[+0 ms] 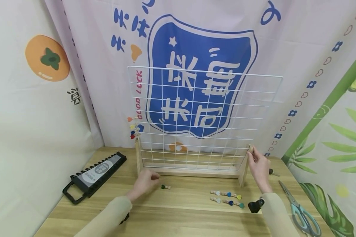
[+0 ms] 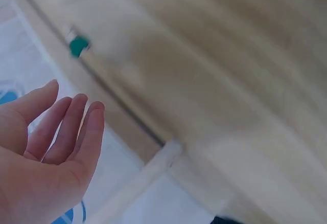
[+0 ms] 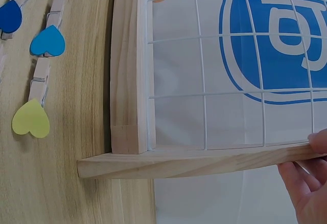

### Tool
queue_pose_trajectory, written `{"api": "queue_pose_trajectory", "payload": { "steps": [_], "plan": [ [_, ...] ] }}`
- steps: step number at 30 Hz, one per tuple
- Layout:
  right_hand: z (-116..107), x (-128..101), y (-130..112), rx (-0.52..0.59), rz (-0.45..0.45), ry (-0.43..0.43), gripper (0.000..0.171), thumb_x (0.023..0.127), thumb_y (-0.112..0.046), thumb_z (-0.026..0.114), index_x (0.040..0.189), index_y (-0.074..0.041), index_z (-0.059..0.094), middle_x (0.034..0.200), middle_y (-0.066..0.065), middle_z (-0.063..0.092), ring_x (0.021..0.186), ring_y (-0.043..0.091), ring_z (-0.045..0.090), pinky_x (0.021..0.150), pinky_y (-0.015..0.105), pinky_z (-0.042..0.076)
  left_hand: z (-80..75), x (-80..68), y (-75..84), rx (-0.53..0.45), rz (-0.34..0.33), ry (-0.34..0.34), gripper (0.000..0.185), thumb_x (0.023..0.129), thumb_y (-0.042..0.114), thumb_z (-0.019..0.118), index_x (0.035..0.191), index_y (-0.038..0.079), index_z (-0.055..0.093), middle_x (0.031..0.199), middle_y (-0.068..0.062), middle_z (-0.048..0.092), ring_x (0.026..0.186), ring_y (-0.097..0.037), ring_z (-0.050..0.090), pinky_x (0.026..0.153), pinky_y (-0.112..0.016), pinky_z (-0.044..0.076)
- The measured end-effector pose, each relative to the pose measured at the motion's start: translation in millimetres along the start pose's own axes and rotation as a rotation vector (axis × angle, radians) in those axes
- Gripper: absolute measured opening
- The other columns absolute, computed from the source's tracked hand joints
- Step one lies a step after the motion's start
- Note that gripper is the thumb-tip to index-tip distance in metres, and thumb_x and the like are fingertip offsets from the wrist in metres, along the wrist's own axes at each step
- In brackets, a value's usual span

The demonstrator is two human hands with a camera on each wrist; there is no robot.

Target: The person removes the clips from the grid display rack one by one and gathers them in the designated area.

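My left hand (image 1: 145, 182) is over the table beside a mini clothespin with a dark green heart (image 1: 165, 187); its fingers are loosely bent with nothing between them. In the left wrist view the green-heart clothespin (image 2: 79, 45) lies beyond the fingertips. On the other side, my right hand (image 1: 258, 164) grips the upper end of the right wooden post (image 1: 243, 171) of a stand. Thumb and fingers (image 3: 296, 183) meet that post from opposite sides in the right wrist view. A white wire grid (image 1: 195, 118) stands upright in the wooden stand.
Several heart clothespins (image 1: 225, 194) lie in two rows at front right, and others (image 1: 133, 128) are clipped to the grid's left edge. A black rack (image 1: 98, 174) lies left. Scissors (image 1: 299, 210), a small dark-handled tool (image 1: 273, 171) and a black object (image 1: 255, 205) lie right.
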State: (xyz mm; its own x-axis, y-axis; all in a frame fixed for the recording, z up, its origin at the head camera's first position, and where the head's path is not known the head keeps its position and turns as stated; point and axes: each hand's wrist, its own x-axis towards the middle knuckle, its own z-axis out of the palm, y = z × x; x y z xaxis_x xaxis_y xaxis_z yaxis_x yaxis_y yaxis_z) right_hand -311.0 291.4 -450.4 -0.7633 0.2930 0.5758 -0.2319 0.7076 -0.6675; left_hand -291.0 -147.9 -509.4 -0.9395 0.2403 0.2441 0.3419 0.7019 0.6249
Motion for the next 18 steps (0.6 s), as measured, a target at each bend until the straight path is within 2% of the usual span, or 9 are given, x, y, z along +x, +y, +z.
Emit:
{"api": "queue_pose_trajectory", "payload": {
  "steps": [6,13,18],
  "plan": [
    [-0.4,-0.6,-0.1,-0.001,0.001,-0.001,0.038,0.098,-0.009,0.059,0.134,0.005,0.056,0.120,0.029,0.065,0.102,0.044,0.070,0.082,0.046,0.054,-41.5,6.3,10.1,-0.030,0.001,0.139,0.016,0.084,0.005,0.075,0.100,0.001,0.075,0.094,-0.015,0.077,0.081,-0.023,0.074,0.071,-0.029,0.062],
    [-1.7,-0.5,-0.4,0.009,-0.022,0.017,0.038,0.097,-0.009,0.061,0.132,0.006,0.057,0.120,0.029,0.065,0.101,0.044,0.070,0.079,0.033,0.054,-102.9,12.6,24.0,-0.005,0.020,0.296,0.018,0.088,0.009,0.072,0.104,0.001,0.074,0.100,-0.018,0.076,0.088,-0.031,0.075,0.078,-0.040,0.062],
    [-0.8,-0.5,-1.6,0.010,-0.027,0.012,0.038,0.097,-0.009,0.060,0.132,0.006,0.057,0.120,0.029,0.065,0.101,0.044,0.069,0.080,0.037,0.055,-143.4,14.8,28.7,0.028,0.020,0.420,0.020,0.091,0.013,0.071,0.106,0.000,0.074,0.102,-0.021,0.075,0.089,-0.036,0.074,0.077,-0.045,0.062]
  ]
}}
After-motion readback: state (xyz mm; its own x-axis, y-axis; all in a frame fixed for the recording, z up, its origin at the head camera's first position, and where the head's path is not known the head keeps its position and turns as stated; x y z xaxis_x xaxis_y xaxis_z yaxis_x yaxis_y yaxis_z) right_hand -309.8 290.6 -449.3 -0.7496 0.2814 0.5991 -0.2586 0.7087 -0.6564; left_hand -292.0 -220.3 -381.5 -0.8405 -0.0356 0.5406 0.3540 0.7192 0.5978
